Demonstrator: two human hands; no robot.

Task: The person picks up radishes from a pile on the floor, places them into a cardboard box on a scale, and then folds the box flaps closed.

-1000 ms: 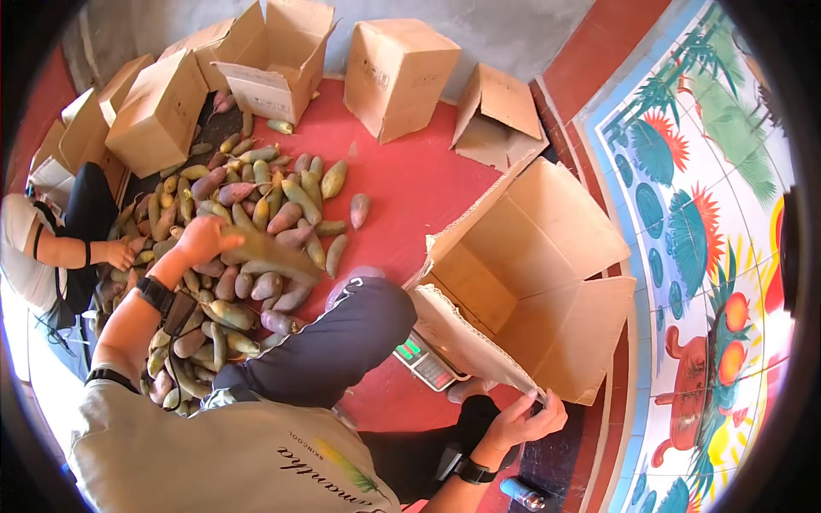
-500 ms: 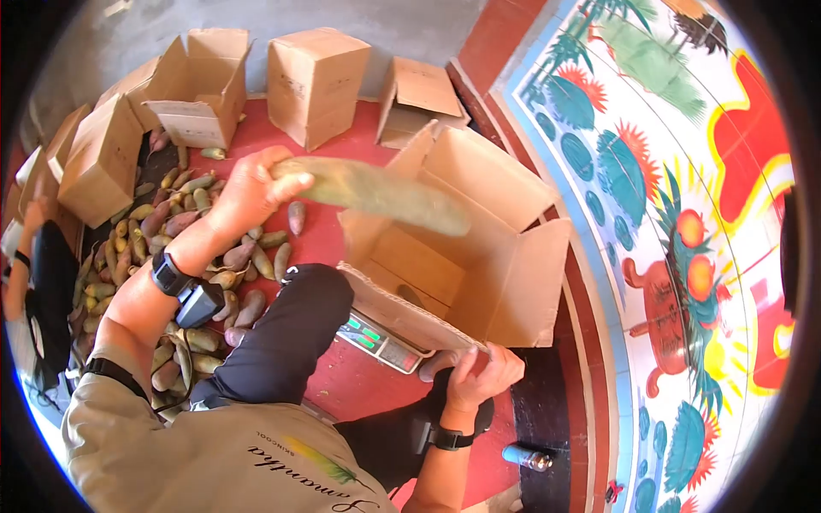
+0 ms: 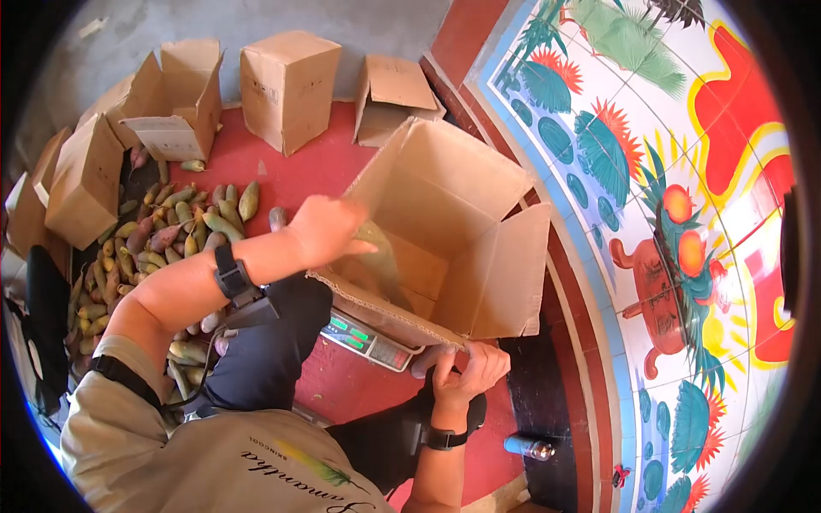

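Observation:
My left hand (image 3: 325,231) is over the near left rim of an open cardboard box (image 3: 449,201), its fingers wrapped round one end of a long green vegetable (image 3: 378,256). That vegetable points down into the box, blurred by motion. At the near right corner of the same box, my right hand (image 3: 472,372) grips the cardboard edge. Beneath the box is a scale (image 3: 368,342) with green lit displays. Many green, brown and purplish vegetables (image 3: 141,248) lie in a pile to the left.
More cardboard boxes (image 3: 286,94) stand along the wall at the back and left. A blue bottle (image 3: 528,446) lies on the floor near my right arm. The painted tile wall (image 3: 624,171) rises on the right. Dark clothing of another person (image 3: 47,316) shows at the left edge.
My left hand has lowered the long vegetable from above the box to inside it, turning it from nearly level to steeply tilted. My right hand stays on the box edge. The view has shifted slightly.

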